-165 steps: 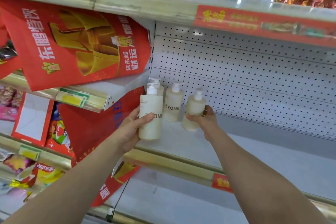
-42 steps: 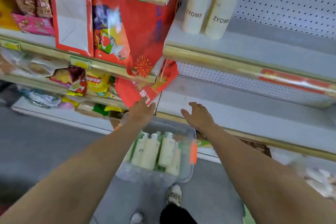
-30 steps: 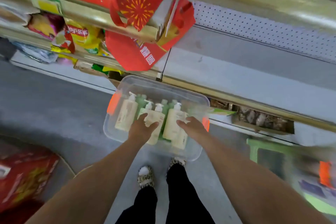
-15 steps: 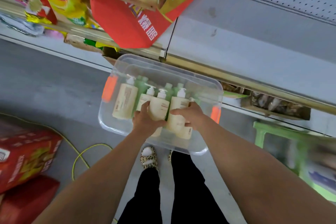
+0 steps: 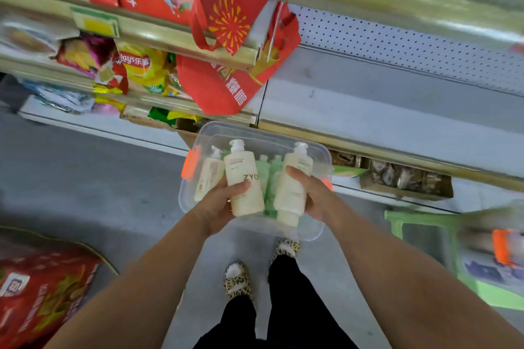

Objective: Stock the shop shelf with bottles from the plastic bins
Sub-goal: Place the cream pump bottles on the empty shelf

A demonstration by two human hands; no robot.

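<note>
Your left hand and right hand each grip a cream bottle, left bottle and right bottle, now lifted above the clear bin they stood in before.

This is a shop aisle. Tiered metal shelving with gold-coloured front edges and a white perforated back panel runs along a grey floor. A yellow price label sits on one shelf edge, above packed bags of crisps. Red promotional carrier bags hang over the shelf edges. A clear plastic bin of identical pump bottles stands on the floor at the foot of the bare lower shelf.
</note>
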